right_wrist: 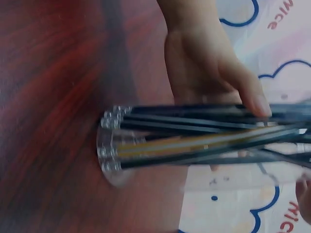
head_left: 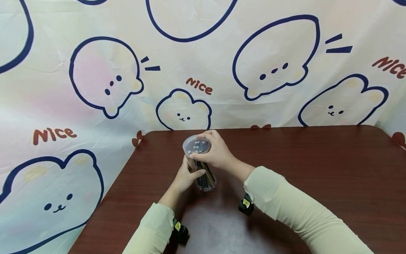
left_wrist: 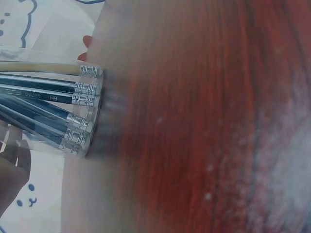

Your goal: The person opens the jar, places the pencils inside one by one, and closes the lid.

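Observation:
A clear plastic cylinder (head_left: 207, 184) full of pencils (right_wrist: 194, 145) is held between both hands above the brown table. Its round clear lid (head_left: 194, 144) faces up, with pale pencil tips visible beneath. My left hand (head_left: 186, 177) grips the cylinder's side, thumb across the front. My right hand (head_left: 217, 151) holds the lid by its rim, thumb on the near side and fingers on the far side. Most pencils are dark and one is yellow; their metal-banded ends point down. Whether the base touches the table, I cannot tell.
The dark red-brown table (head_left: 301, 169) spreads around the hands, its far edge close behind the cylinder. Behind it and down its left side hangs a pale cloth (head_left: 272, 56) printed with cartoon bears. A black wrist camera (head_left: 246, 205) sits below the right cuff, another (head_left: 180, 231) below the left.

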Motion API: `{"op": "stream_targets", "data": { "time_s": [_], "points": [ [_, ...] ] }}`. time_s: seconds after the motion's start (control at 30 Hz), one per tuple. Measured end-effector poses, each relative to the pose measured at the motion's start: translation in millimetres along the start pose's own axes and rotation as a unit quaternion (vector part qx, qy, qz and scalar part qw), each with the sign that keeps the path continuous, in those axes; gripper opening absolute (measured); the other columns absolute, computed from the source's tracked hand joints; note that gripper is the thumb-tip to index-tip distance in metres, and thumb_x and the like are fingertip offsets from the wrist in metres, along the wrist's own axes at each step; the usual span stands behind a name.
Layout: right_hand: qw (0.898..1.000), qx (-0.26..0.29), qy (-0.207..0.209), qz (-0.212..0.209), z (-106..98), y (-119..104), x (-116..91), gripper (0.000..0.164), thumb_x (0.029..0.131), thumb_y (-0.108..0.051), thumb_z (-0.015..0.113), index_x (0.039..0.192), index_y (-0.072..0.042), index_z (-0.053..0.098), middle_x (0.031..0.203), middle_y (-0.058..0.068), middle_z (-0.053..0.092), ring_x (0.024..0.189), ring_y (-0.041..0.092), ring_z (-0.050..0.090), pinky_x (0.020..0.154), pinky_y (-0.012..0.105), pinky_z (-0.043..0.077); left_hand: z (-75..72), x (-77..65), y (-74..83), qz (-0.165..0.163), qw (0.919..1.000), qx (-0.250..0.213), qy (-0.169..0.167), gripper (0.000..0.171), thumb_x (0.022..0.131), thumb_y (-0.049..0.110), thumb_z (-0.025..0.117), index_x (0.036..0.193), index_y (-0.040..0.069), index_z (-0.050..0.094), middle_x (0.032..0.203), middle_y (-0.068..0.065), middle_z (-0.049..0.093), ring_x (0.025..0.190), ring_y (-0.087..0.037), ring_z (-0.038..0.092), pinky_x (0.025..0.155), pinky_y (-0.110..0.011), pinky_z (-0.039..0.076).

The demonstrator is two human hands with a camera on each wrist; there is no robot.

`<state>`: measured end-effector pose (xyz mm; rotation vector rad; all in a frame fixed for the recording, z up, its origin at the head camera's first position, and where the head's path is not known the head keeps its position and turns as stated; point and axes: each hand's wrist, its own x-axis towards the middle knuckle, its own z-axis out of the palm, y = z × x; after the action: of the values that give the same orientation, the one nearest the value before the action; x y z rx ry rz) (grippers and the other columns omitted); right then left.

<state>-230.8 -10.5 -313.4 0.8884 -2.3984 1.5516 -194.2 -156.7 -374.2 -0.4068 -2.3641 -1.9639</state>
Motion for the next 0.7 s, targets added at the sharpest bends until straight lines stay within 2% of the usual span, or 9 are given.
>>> {"op": "stream_targets", "data": {
  "time_s": [0.13,0.23,0.3,0.4,0.47,0.57,0.63,0.7],
  "points": [
    [0.999,-0.021,0.041,0.013,10,-5,-3,0.06,0.062,-0.036,0.075,0.109,-0.007,0.052,0.104,0.007,0.035,0.096,0.019,0.035,0.073,0.033,0.043,-0.7,0.0,2.6,-0.014,0.999,0.04,0.012,0.057,0.075,0.001,0.059,0.12,0.001,0.023,0.106,-0.015,0.04,0.097,-0.023,0.039,0.081,-0.032,0.031],
    [0.999,0.008,0.035,0.031,10,-5,-4,0.066,0.061,-0.037,0.076,0.114,-0.009,0.048,0.107,0.007,0.031,0.097,0.02,0.036,0.075,0.034,0.042,-0.9,-0.3,3.7,-0.015,0.998,0.059,0.016,0.054,0.075,0.003,0.06,0.116,0.001,0.025,0.095,-0.011,0.038,0.089,-0.022,0.037,0.075,-0.031,0.031],
    [0.999,0.035,0.008,0.041,7,-3,-5,0.071,0.061,-0.035,0.076,0.12,-0.013,0.043,0.114,0.007,0.028,0.099,0.02,0.037,0.078,0.036,0.04,-0.9,-0.9,3.7,-0.012,0.9987,0.047,0.014,0.062,0.075,0.003,0.06,0.123,0.001,0.021,0.105,-0.014,0.04,0.094,-0.023,0.039,0.08,-0.031,0.031],
    [0.995,0.077,-0.054,0.037,-4,1,-3,0.078,0.064,-0.031,0.075,0.129,-0.019,0.034,0.127,0.007,0.02,0.108,0.022,0.033,0.084,0.04,0.035,-0.7,-2.1,2.6,-0.007,0.9994,0.032,0.01,0.074,0.074,0.004,0.061,0.131,0.003,0.013,0.121,-0.02,0.036,0.103,-0.026,0.038,0.086,-0.037,0.031],
    [0.987,0.121,-0.101,0.024,-12,4,1,0.077,0.068,-0.025,0.072,0.133,-0.021,0.029,0.132,0.007,0.018,0.112,0.023,0.03,0.087,0.042,0.033,-0.2,-1.5,1.4,0.001,0.9999,0.009,0.004,0.076,0.074,0.002,0.061,0.132,0.003,0.011,0.128,-0.021,0.03,0.109,-0.027,0.035,0.092,-0.039,0.027],
    [0.964,0.206,-0.167,0.011,-22,8,7,0.071,0.075,-0.014,0.064,0.135,-0.016,0.025,0.135,0.007,0.021,0.115,0.024,0.031,0.089,0.043,0.032,0.5,-0.4,-0.3,0.013,0.9999,-0.007,-0.003,0.077,0.074,0.0,0.06,0.133,0.002,0.009,0.13,-0.022,0.029,0.113,-0.027,0.033,0.094,-0.04,0.024],
    [0.95,0.238,-0.201,0.017,-26,10,11,0.066,0.078,-0.009,0.06,0.134,-0.012,0.027,0.134,0.007,0.026,0.113,0.024,0.035,0.088,0.041,0.034,0.7,0.5,-1.3,0.019,0.9996,-0.018,-0.006,0.078,0.074,-0.002,0.059,0.133,0.002,0.008,0.131,-0.022,0.028,0.114,-0.027,0.032,0.095,-0.04,0.022],
    [0.943,0.249,-0.218,0.027,-27,11,13,0.062,0.079,-0.006,0.057,0.133,-0.008,0.029,0.132,0.01,0.03,0.111,0.025,0.038,0.088,0.039,0.035,0.5,0.5,-1.8,0.021,0.9997,-0.015,-0.002,0.078,0.073,-0.001,0.059,0.133,0.002,0.009,0.13,-0.022,0.029,0.113,-0.027,0.033,0.095,-0.04,0.022]
  ]
}}
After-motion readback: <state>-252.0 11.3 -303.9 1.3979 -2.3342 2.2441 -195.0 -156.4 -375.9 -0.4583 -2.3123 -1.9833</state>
